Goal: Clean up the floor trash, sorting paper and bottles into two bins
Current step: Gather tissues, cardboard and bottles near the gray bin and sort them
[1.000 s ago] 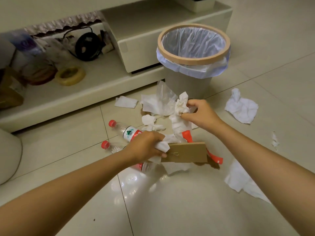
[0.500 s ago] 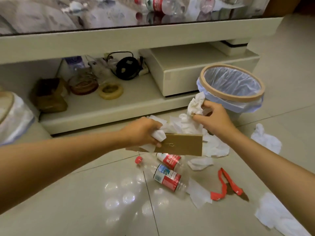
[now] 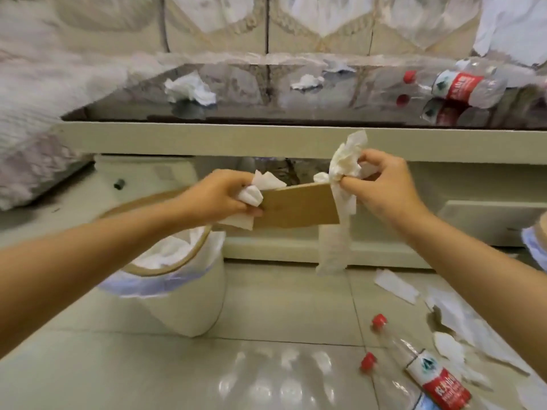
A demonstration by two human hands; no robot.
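Observation:
My left hand [image 3: 217, 195] grips a brown cardboard piece [image 3: 299, 206] together with crumpled white tissue [image 3: 257, 187], held just above and right of a white bin [image 3: 183, 294] with a tan rim and paper inside. My right hand [image 3: 384, 184] pinches a wad of white tissue [image 3: 344, 161] with a long strip hanging down, close to the cardboard's right end. Two clear bottles with red caps [image 3: 420, 368] lie on the floor at lower right beside scattered white paper [image 3: 455, 318].
A low cream TV stand [image 3: 207, 137] with a glossy dark top runs across the back, carrying tissue wads [image 3: 189, 90] and a bottle [image 3: 461, 84]. The rim of a second bin [image 3: 537, 241] shows at the right edge. A pale cushion [image 3: 35, 119] lies at left.
The view has swung left and up; both hands have carried the cardboard and tissues from over the floor pile to beside the left bin. The right-hand bin has slid to the frame's edge.

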